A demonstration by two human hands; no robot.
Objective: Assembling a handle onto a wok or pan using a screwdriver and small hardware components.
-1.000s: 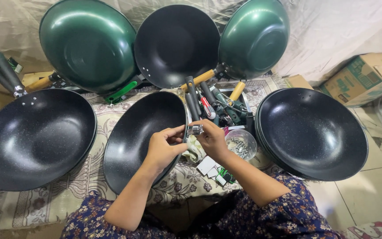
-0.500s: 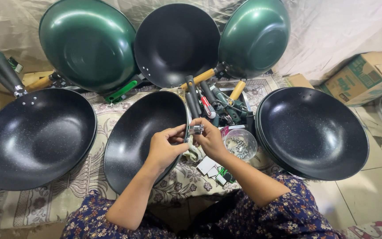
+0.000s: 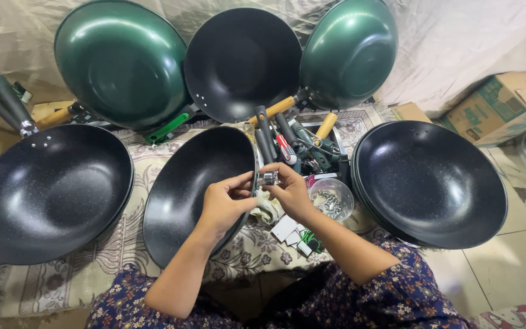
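Nearest the camera, the left hand [image 3: 225, 204] pinches the rim of a tilted black wok [image 3: 190, 189] at its right edge. The right hand [image 3: 290, 192] grips a small metal fitting [image 3: 270, 178] against that same rim. Just right of the hands, a clear round bowl [image 3: 331, 198] holds small metal hardware. Beyond it, a shallow tray [image 3: 330, 129] contains loose handles and tools. Black woks flank both sides on the patterned cloth [image 3: 123, 240]. Farthest, two green woks [image 3: 120, 61] and one black wok lean against the draped sheet.
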